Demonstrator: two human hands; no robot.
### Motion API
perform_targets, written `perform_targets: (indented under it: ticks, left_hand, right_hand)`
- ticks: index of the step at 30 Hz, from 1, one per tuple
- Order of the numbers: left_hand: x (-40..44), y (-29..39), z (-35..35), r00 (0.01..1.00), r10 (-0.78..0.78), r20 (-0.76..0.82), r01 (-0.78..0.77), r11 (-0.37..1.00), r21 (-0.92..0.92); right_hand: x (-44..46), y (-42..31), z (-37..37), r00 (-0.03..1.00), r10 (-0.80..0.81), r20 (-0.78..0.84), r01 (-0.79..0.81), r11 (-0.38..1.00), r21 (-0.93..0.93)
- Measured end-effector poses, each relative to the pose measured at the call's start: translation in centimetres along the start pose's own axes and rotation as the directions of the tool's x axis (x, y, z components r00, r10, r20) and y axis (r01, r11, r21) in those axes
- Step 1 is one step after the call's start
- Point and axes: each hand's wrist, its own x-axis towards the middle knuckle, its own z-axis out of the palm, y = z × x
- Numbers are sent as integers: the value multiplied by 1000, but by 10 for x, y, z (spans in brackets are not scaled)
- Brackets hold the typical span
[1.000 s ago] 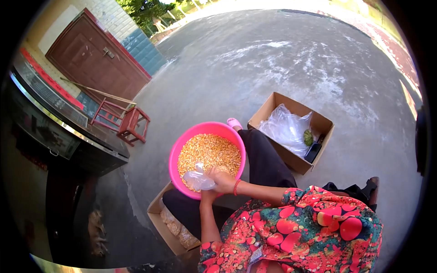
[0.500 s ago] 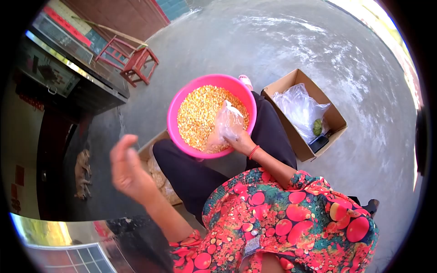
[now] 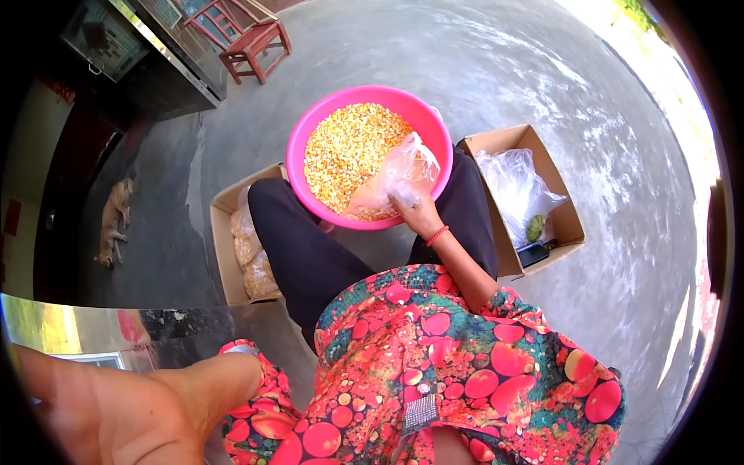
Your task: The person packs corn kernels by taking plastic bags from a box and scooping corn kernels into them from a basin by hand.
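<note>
A pink basin [image 3: 298, 167] of yellow corn kernels [image 3: 349, 151] rests at my lap, between my knees. My right hand [image 3: 418, 217], with a red bracelet at the wrist, is closed on a clear plastic bag [image 3: 411, 167] at the basin's near right side. The bag lies partly over the kernels, its lower part down among them. Close to the camera at the lower left is my left hand [image 3: 116, 411], its bare palm showing. The frame's edge cuts off its fingers, and the palm touches nothing I can see.
Left of my legs, a cardboard box [image 3: 225, 256] holds filled bags [image 3: 252, 252]. Another box [image 3: 570, 221] on the right contains clear plastic bags [image 3: 519, 186], a green item [image 3: 535, 228] and a dark phone-like object [image 3: 533, 253]. A red chair [image 3: 254, 48] stands behind; an animal [image 3: 115, 221] lies at left.
My left hand has come from beside the basin toward the camera at lower left. The right hand still grips the bag, which now spreads wider. The view has shifted, showing more of the left box.
</note>
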Motion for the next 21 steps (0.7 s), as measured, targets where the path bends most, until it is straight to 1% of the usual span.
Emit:
perform_targets:
  ticks: [3, 4, 6, 7, 10, 12, 13, 17, 21]
  left_hand:
    - [-1, 2, -5, 998, 38, 43, -39, 998, 39]
    - [-1, 3, -6, 997, 48, 56, -51, 997, 50]
    - [0, 4, -10, 994, 72, 83, -77, 995, 61]
    - [0, 6, -12, 992, 82, 92, -89, 994, 67]
    - [1, 9, -19, 988, 109, 113, -119, 989, 84]
    - [3, 12, -23, 983, 123, 134, -136, 986, 96]
    - [4, 14, -25, 981, 128, 147, -144, 984, 101]
    - [8, 19, -27, 972, 151, 182, -173, 979, 112]
    - [10, 23, -30, 964, 176, 197, -200, 974, 108]
  right_hand:
    - [0, -1, -2, 991, 119, 60, -119, 993, 13]
    - [0, 0, -1, 996, 81, 32, -82, 996, 32]
    - [0, 2, -2, 989, 129, 72, -129, 992, -16]
    - [0, 2, -2, 989, 124, 86, -123, 992, -14]
    - [1, 7, -4, 987, 126, 96, -122, 992, -38]
    - [-1, 20, -1, 983, 168, 79, -165, 985, -41]
    - [1, 16, -2, 979, 181, 94, -173, 981, -88]
    - [0, 14, -3, 979, 182, 90, -173, 979, -104]
    - [-1, 18, -3, 985, 150, 81, -142, 986, -92]
